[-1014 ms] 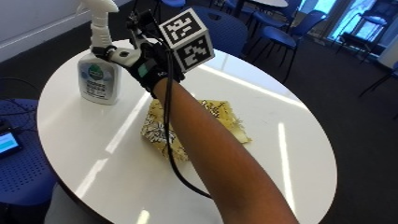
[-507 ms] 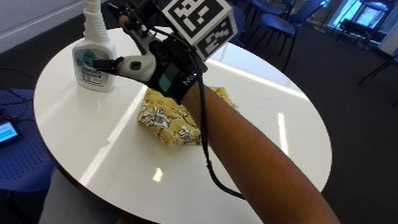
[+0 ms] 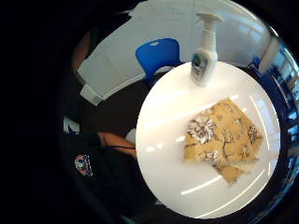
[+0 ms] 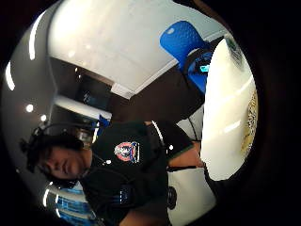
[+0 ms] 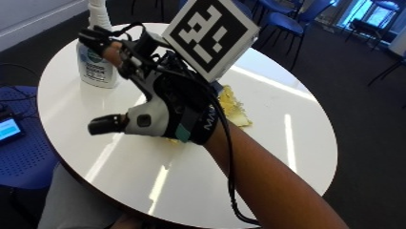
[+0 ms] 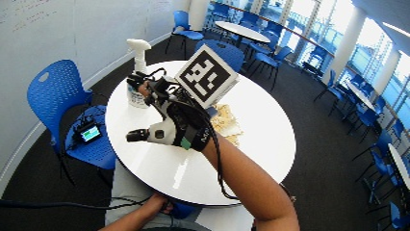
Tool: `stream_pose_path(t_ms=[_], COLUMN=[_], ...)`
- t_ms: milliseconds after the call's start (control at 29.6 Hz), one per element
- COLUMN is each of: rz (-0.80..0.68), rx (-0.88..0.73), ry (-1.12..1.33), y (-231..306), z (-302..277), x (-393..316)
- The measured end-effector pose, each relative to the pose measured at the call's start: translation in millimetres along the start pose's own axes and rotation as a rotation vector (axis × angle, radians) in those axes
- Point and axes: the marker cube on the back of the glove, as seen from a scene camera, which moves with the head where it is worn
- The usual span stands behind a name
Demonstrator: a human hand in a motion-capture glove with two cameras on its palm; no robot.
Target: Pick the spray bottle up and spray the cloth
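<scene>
Inspector A: Right hand (image 5: 162, 102), gloved in black, is raised above the table with fingers spread and thumb out. It holds nothing and touches nothing.

Inspector B: Confirmed. Location of the task items?

Inspector A: One spray bottle (image 5: 96, 52), white with a label, stands upright near the table's edge, just beyond the fingertips and apart from them. One cloth (image 3: 223, 138), yellow with a floral print, lies flat toward the middle of the table; in the outside view the hand and forearm cover most of it.

Inspector B: Count noted: one bottle, one cloth. Surface?

Inspector A: One round white table (image 6: 256, 120), glossy, carrying streaks of reflected light.

Inspector B: Surroundings?

Inspector A: A blue chair (image 6: 61, 103) stands beside the table with a small lit screen (image 6: 89, 132) on its seat. More blue chairs and another white table stand farther back, by large windows. Dark floor, pale wall.
</scene>
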Motion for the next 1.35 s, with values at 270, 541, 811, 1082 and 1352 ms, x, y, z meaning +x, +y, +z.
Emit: stream_pose_path(t_ms=[270, 541, 811, 1082, 1352], rz=[-0.151, -0.198, -0.188, -0.175, -0.164], rx=[-0.094, -0.165, -0.221, -0.237, -0.237], ry=[0.034, 0.109, 0.142, 0.141, 0.136], y=[30.8, 24.9, 30.0, 34.3, 38.0], z=[22.0, 40.4, 55.8, 58.2, 57.1], x=[-37.1, -44.9, -44.4, -40.6, -35.8])
